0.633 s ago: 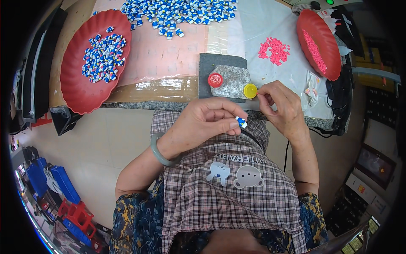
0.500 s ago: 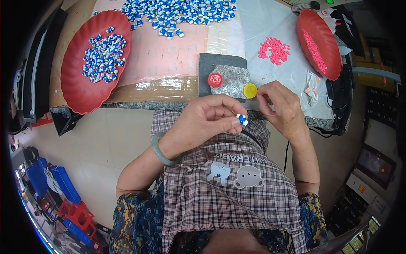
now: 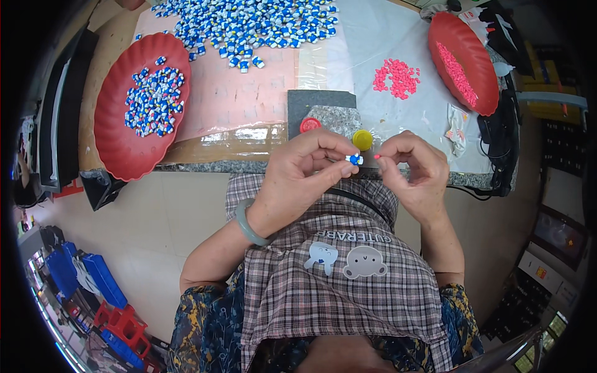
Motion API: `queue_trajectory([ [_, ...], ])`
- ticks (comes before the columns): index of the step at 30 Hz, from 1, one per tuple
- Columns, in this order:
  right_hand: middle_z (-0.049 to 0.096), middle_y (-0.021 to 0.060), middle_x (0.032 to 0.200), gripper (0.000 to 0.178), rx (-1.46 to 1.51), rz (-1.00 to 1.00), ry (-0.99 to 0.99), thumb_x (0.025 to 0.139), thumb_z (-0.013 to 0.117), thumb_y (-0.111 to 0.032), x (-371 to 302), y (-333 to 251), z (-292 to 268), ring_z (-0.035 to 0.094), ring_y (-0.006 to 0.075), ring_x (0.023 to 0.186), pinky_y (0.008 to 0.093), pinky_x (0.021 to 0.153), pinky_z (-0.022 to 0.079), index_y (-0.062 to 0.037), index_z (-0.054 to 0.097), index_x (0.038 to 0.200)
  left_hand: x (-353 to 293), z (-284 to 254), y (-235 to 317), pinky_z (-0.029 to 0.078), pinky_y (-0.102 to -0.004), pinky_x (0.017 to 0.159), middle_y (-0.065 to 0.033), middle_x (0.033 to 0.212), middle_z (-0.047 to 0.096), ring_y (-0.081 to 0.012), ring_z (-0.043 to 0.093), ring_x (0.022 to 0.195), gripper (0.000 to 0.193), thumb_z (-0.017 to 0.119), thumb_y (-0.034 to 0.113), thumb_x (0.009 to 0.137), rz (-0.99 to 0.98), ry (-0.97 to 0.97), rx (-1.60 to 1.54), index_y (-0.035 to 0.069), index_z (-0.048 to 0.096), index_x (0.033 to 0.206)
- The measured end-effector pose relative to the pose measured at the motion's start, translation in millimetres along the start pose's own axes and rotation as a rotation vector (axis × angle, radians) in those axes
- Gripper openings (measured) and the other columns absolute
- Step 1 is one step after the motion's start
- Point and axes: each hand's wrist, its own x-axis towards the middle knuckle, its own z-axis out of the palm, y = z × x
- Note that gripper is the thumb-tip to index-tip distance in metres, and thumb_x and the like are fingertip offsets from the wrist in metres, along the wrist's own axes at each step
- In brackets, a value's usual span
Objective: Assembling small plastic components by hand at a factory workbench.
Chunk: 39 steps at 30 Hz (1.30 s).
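Between thumb and fingertips, my left hand (image 3: 311, 165) pinches a small blue-and-white figure (image 3: 354, 160). A tiny pink piece (image 3: 377, 156) is pinched in my right hand (image 3: 413, 168), a short gap to the right of the figure. Just beyond my hands lie a round yellow lid (image 3: 362, 140) and a round red lid (image 3: 310, 125), at a speckled stone slab (image 3: 336, 118) on a dark grey board (image 3: 298, 99). Many loose pink pieces (image 3: 397, 78) are scattered on the white sheet past my right hand.
A red scalloped tray (image 3: 109, 118) at the left holds similar figures, some with pink on them. Another red tray (image 3: 485, 68) at the right holds pink pieces. A large heap of blue-and-white figures (image 3: 249, 25) covers the far table. A crumpled wrapper (image 3: 457, 130) lies at the right.
My right hand has moved away from the yellow lid toward the figure, with the pink piece now showing in its pinch. My left hand has raised and turned the figure slightly.
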Motion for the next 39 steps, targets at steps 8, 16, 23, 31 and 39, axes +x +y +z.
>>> queue_trajectory([
  [8,0.068,0.0086,0.081,0.018,-0.179,-0.255,0.105,0.077,0.075,0.008,1.2,4.0,15.1,0.065,0.014,0.061,0.0258,0.054,0.052,0.0,0.068,0.09,4.3,0.5,-2.1,0.059,-0.03,0.091,-0.0143,0.117,0.064,-0.0186,0.066,0.106,0.021,0.066,-0.009,0.091,0.135,-0.022,0.272,-0.006,0.064,0.112],
  [16,0.069,0.009,0.082,0.016,-0.239,-0.263,0.062,0.077,0.075,0.009,0.6,1.4,16.5,0.067,0.0148,0.065,0.0256,0.057,0.053,0.0011,0.067,0.089,5.1,3.6,1.9,0.06,-0.0293,0.089,-0.0129,0.114,0.067,-0.0183,0.068,0.103,0.017,0.071,-0.006,0.088,0.163,0.011,0.377,-0.004,0.068,0.104],
  [23,0.067,0.0075,0.086,0.017,0.321,0.284,-0.156,0.088,0.071,0.006,2.0,11.2,-0.9,0.066,0.0105,0.072,0.0227,0.062,0.055,0.0011,0.059,0.099,10.2,0.5,3.8,0.06,-0.0319,0.078,-0.0149,0.102,0.072,-0.0253,0.072,0.092,0.017,0.075,-0.005,0.082,0.505,-0.067,0.762,-0.002,0.071,0.098],
  [31,0.066,0.0047,0.086,0.02,0.449,0.306,-0.227,0.088,0.072,0.003,0.6,16.2,-4.1,0.063,0.0081,0.073,0.0227,0.063,0.052,0.0,0.056,0.1,11.7,0.9,10.8,0.058,-0.0338,0.08,-0.0153,0.102,0.072,-0.0274,0.072,0.094,0.016,0.073,-0.008,0.082,0.51,-0.139,0.775,-0.004,0.07,0.097],
  [39,0.066,0.0065,0.089,0.015,-0.45,0.004,0.175,0.087,0.071,0.0,23.4,73.8,-47.0,0.067,0.0145,0.074,0.0265,0.066,0.052,0.0,0.066,0.101,-6.5,-75.8,71.1,0.055,-0.0365,0.081,-0.0128,0.104,0.072,-0.0283,0.069,0.095,0.019,0.068,-0.007,0.086,0.631,0.565,1.244,0.0,0.07,0.103],
])
